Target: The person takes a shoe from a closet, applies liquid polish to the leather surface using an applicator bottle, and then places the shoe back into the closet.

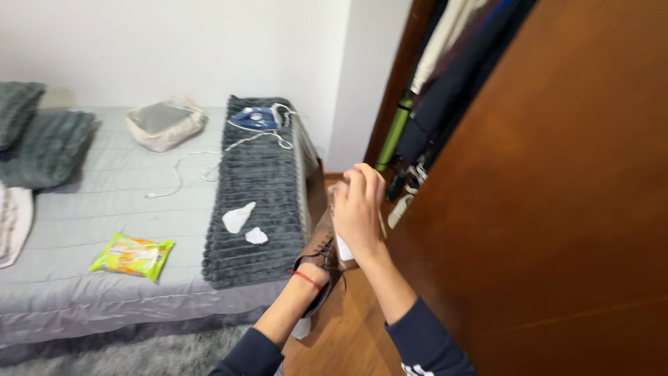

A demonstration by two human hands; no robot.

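Grey bed [104,278], ribbed blanket [257,202] at twelve o'clock, snack packet [132,256] at nine, mesh pouch [165,123], pillows [42,139] at ten

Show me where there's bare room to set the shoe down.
Free: grey sheet between the pouch, white cable and snack packet. Crowded: folded blanket with iron and two wipes; closet floor.

left hand [311,273] sitting inside the brown leather lace-up shoe [321,245], fingers hidden, grip untellable | shoe toe disappearing behind right hand [358,207] | white cloth [344,248] peeking under that palm, mostly covered | dark hanging clothes [445,83] being cut off by the brown wooden wardrobe door [557,209] | grey ribbed pillows [42,132] running off the left edge
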